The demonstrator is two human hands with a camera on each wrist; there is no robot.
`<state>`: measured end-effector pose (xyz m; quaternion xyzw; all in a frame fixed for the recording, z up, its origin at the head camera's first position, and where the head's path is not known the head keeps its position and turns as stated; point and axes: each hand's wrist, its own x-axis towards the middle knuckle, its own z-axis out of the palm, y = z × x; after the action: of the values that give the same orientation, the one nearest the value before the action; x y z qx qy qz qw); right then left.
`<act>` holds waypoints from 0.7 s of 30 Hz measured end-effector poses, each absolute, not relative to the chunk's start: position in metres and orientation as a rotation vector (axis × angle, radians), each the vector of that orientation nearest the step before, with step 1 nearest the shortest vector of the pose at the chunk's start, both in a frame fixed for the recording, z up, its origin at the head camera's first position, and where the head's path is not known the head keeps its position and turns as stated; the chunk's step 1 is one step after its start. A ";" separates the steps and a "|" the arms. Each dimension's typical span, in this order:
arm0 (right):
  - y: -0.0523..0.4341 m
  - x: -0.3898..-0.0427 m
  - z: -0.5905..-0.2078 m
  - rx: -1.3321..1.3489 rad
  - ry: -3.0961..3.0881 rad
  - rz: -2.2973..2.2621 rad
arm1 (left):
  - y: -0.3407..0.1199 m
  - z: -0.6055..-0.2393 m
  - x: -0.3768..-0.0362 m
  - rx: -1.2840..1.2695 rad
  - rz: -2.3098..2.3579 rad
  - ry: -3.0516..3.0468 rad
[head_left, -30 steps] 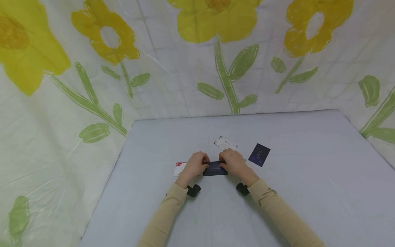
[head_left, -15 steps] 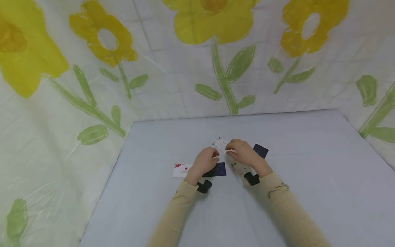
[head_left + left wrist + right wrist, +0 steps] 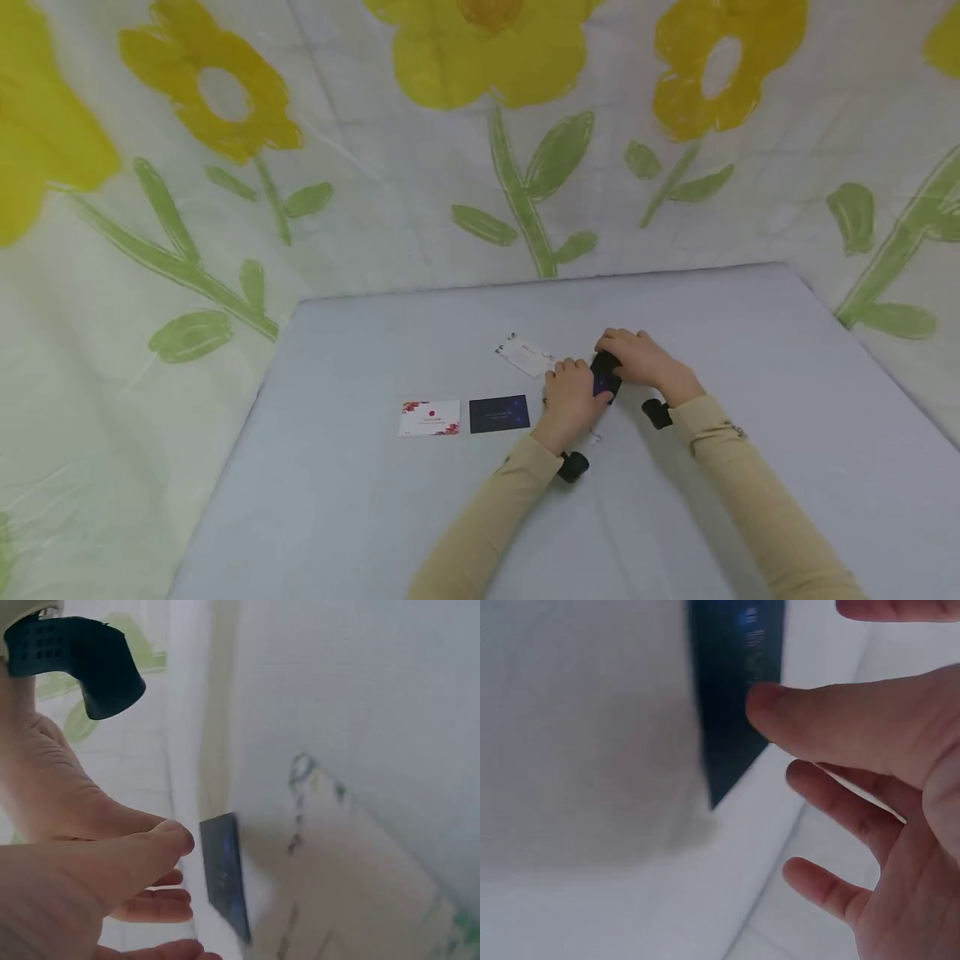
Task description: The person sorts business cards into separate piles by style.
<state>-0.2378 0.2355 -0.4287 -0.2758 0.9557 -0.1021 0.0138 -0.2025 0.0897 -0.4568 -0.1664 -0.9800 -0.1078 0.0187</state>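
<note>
A dark blue card [image 3: 604, 377] sits tilted between my two hands at the table's middle right. My right hand [image 3: 633, 357] reaches over it from the far side. Its thumb [image 3: 795, 720] lies on the card's [image 3: 731, 690] face and the other fingers are spread loosely. My left hand [image 3: 570, 398] is on the near side, with its thumb tip [image 3: 169, 838] and fingertips close to the card's [image 3: 225, 877] edge; contact is unclear. A white floral card [image 3: 337, 862] lies flat right beside it, partly under my left hand.
On the pale table [image 3: 360, 500], a white card with red flowers [image 3: 429, 417] and a second dark card [image 3: 498, 413] lie side by side to the left. Another white patterned card [image 3: 527, 355] lies behind them. A flower-printed sheet [image 3: 480, 150] walls the table.
Both hands left the dark card lying in the row and moved right. They passed the white patterned card and now close around the other dark card, which has tipped up.
</note>
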 end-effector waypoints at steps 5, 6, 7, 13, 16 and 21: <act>0.241 -0.237 -0.435 -0.862 2.904 -0.344 | 0.103 -0.468 -0.206 -0.448 -0.164 -3.076; 0.242 -0.238 -0.436 -0.863 2.889 -0.355 | 0.104 -0.469 -0.207 -0.448 -0.152 -3.080; 0.243 -0.238 -0.437 -0.862 2.875 -0.367 | 0.105 -0.469 -0.208 -0.453 -0.138 -3.079; 0.250 -0.242 -0.438 -0.837 2.884 -0.405 | 0.105 -0.468 -0.212 -0.478 -0.174 -3.080; 0.252 -0.241 -0.437 -0.777 2.914 -0.426 | 0.103 -0.468 -0.215 -0.478 -0.263 -3.124; 0.257 -0.238 -0.440 -0.719 3.001 -0.459 | 0.101 -0.470 -0.221 -0.493 -0.401 -3.146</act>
<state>-0.2385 0.2575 -0.4404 -0.2305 0.9618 -0.1471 0.0107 -0.2212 0.1006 -0.4697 -0.1535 -0.9796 -0.1250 -0.0340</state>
